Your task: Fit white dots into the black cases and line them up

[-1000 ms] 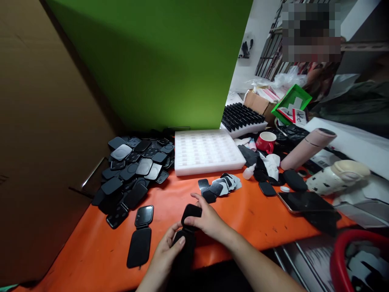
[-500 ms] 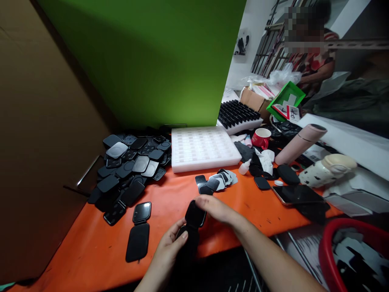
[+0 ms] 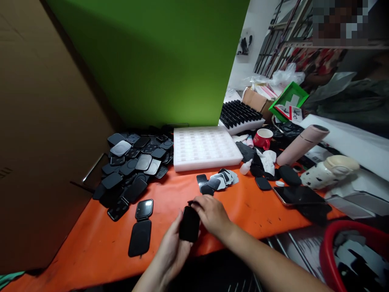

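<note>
While 2 hands [image 3: 194, 231] grip the black case [image 3: 189, 224], orange surface [image 3: 164, 198] surrounds them.

Left hand [image 3: 176, 245]: palm upward, fingers curled, thumb raised.
Right hand [image 3: 212, 215]: palm downward, fingertips bent together.
Forearms: both reaching forward.
</note>
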{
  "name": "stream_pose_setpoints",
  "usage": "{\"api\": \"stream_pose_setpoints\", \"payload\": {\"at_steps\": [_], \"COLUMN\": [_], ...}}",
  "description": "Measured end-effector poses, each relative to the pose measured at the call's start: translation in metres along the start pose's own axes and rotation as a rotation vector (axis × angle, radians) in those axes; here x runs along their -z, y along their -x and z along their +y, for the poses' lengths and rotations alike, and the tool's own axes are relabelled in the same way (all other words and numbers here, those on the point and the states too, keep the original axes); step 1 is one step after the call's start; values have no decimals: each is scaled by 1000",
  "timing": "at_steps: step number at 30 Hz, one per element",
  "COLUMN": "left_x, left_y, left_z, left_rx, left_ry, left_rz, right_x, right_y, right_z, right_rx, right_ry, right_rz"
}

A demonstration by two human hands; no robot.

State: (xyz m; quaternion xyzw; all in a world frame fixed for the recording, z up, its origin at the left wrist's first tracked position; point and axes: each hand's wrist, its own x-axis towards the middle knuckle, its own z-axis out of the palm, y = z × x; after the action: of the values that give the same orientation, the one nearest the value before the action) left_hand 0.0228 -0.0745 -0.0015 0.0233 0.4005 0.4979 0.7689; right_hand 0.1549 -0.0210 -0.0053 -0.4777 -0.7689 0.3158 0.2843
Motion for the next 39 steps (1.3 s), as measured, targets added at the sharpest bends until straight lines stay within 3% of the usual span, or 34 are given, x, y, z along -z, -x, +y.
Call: {"api": "stream_pose_setpoints", "payload": {"at_steps": [3,5,9,12,15,18,21,24,28,32,35,39], "left_x": [-9,-12,-13,-12,-11,-13,-19,-35,-68,-89,-86,-76], "left_y": [-3,-6,-19,-31,-42,-55,-73,-102,-155,-207,-231,-240], "left_z": [5,7,10,3,-6,-1,31,79,131,152,152,148], "left_rx": [-44,-72,-201,-345,-489,-630,-759,-888,-973,-981,-950,-932], "left_ry": [53,0,-13,-80,-480,-916,-1087,-1310,-1598,-1790,-1894,-1979], "left_rz": [-75,-95,-62,41,112,41,2,-38,-91,2,67,92], "right_x": [-16,-21,-23,-32,-45,-40,-1,55,103,106,97,90], "right_y": [18,26,30,28,20,-3,-50,-120,-228,-318,-367,-411], "right_z": [-5,-3,-1,-12,-22,-15,2,14,15,14,18,26], "right_rx": [216,222,-163,-466,-647,-634,-501,-212,-70,-33,-40,-47], "right_ry": [44,-95,-533,-876,-1183,-1253,-895,-61,230,462,584,655], "right_rz": [-39,-30,238,197,187,316,234,125,47,-89,-174,-332]}}
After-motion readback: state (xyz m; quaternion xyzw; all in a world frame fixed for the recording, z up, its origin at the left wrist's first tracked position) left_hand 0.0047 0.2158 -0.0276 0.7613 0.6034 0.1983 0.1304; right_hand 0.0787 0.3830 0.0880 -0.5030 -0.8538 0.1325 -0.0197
